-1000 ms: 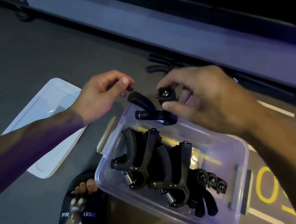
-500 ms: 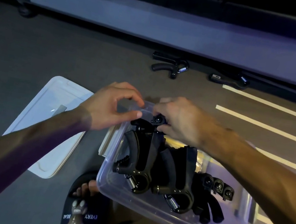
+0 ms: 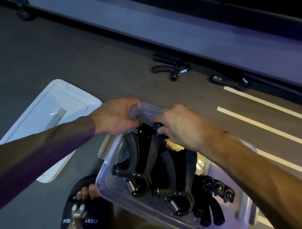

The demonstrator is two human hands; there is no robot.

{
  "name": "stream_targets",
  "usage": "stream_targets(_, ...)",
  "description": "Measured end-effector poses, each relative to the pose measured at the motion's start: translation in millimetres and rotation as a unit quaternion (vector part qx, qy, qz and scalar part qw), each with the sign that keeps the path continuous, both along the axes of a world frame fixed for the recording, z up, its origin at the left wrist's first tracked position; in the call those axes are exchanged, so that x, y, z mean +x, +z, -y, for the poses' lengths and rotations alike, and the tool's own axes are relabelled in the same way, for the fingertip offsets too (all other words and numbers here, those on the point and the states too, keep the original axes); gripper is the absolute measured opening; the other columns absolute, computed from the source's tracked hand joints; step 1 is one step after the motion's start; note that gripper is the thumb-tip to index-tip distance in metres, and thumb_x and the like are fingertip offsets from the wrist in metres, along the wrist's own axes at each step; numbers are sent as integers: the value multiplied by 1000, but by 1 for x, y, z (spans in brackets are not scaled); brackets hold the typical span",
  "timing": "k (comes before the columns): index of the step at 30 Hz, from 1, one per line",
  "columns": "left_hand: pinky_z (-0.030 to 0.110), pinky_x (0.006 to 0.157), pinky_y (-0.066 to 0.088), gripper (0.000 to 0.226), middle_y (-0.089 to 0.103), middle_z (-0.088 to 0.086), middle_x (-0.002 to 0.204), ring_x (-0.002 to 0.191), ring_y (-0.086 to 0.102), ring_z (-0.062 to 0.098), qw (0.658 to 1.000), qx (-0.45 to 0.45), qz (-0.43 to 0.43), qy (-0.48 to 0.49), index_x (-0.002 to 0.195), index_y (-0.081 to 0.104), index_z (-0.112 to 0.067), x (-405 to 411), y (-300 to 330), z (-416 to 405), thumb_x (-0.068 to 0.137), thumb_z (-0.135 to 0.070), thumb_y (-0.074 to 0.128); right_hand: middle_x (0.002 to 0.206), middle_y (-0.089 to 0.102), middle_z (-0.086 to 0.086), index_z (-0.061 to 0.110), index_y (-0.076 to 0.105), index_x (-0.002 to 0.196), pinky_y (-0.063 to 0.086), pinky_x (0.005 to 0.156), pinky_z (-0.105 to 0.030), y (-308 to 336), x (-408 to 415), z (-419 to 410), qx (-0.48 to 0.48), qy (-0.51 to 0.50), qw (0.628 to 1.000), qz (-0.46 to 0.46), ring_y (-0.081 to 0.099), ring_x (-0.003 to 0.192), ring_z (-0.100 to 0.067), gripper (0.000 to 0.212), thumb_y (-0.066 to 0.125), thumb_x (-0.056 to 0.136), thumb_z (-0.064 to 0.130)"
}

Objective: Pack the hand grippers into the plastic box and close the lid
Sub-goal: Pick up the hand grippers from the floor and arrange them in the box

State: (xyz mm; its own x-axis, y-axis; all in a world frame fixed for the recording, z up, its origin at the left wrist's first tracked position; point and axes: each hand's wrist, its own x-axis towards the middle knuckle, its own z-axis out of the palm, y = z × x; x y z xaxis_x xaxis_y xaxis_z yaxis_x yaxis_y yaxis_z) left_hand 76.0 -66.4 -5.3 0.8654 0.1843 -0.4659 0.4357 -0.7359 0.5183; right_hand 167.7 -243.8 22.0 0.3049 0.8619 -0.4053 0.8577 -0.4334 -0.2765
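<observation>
The clear plastic box sits low in the centre with several black hand grippers lying in it. Both hands meet at its far left corner on one more black hand gripper. My right hand pinches that gripper's knob end. My left hand is curled at the corner against its handle, and its fingertips show through the box wall. The white lid lies flat on the floor left of the box. Two loose hand grippers lie on the floor farther back.
A long grey machine base runs across the back, just behind the loose grippers. My foot in a black slipper is under the box's near left corner. White floor lines mark the grey floor on the right.
My right hand has brought the hand gripper down from above the box into its far left corner. My left hand has closed in on it. The view has tilted, and the floor grippers now show.
</observation>
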Motion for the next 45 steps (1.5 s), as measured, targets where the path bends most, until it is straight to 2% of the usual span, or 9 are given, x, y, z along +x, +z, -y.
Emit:
stream_targets(9, 33, 87, 56, 30, 72, -11, 99, 95, 68, 13, 997, -7, -26, 68, 105, 67, -34, 4, -11, 3, 79, -27, 80, 101, 55, 4, 21, 64, 104, 48, 70, -33, 2, -7, 12, 40, 44, 997, 54, 62, 94, -22, 15, 52, 96, 17)
stream_targets(11, 30, 82, 55, 32, 72, -13, 98, 93, 68, 11, 997, -2, -15, 71, 105, 66, -36, 5, -13, 7, 78, -26, 80, 92, 48, 7, 21, 64, 101, 43, 64, -30, -2, -6, 10, 27, 47, 997, 55, 63, 91, -21, 14, 53, 95, 15)
stream_targets(14, 23, 67, 47, 26, 66, -18, 90, 87, 65, 8, 998, 0, -1, 69, 94, 61, -37, 6, -13, 9, 80, -25, 79, 103, 63, 3, 21, 66, 109, 54, 77, -32, -6, 0, 7, 15, 62, 997, 38, 65, 97, -22, 21, 55, 93, 13)
stream_targets(21, 26, 79, 51, 36, 66, -15, 104, 97, 64, 7, 998, -40, 23, 32, 108, 58, -38, 4, -11, 4, 79, -31, 80, 91, 71, -3, 27, 64, 102, 58, 71, -40, -8, 15, 10, 41, 36, 998, 15, 68, 78, -27, 22, 48, 92, 16)
stream_targets(23, 21, 82, 46, 36, 62, -17, 115, 105, 60, 3, 996, -63, 61, 20, 113, 57, -41, 6, -10, 1, 83, -39, 78, 92, 74, -3, 26, 68, 107, 55, 76, -34, 3, 24, 11, 111, 8, 994, -9, 68, 80, -26, 24, 48, 96, 18)
stream_targets(27, 35, 97, 49, 30, 59, -19, 120, 112, 58, 1, 989, -86, 109, -44, 117, 60, -38, 16, -15, 2, 92, -53, 65, 91, 75, 2, 20, 72, 102, 43, 75, -22, 4, 61, 6, 224, -81, 971, -23, 66, 81, -17, 20, 57, 89, 16)
stream_targets(32, 25, 96, 44, 27, 63, -18, 111, 112, 59, 1, 984, -123, 116, -62, 113, 68, -34, 23, -24, 2, 97, -52, 55, 96, 73, -5, 20, 70, 107, 47, 83, -27, -57, 115, -8, 80, -170, 982, -9, 66, 95, -28, 28, 50, 88, 13)
stream_targets(40, 35, 93, 50, 22, 68, -13, 106, 108, 65, 11, 977, -167, 123, -51, 108, 71, -26, 25, -31, 1, 102, -39, 55, 148, 44, -11, 27, 35, 148, 39, 104, -32, -128, 174, -49, -51, -235, 970, -44, 47, 131, -31, 64, 57, 89, 16)
stream_targets(45, 37, 92, 50, 24, 69, -11, 106, 108, 66, 13, 975, -176, 126, -53, 109, 71, -24, 25, -30, 1, 101, -39, 54, 140, 38, -13, 32, 43, 141, 48, 99, -42, -146, 176, -66, -54, -214, 975, 4, 55, 116, -41, 60, 55, 85, 13)
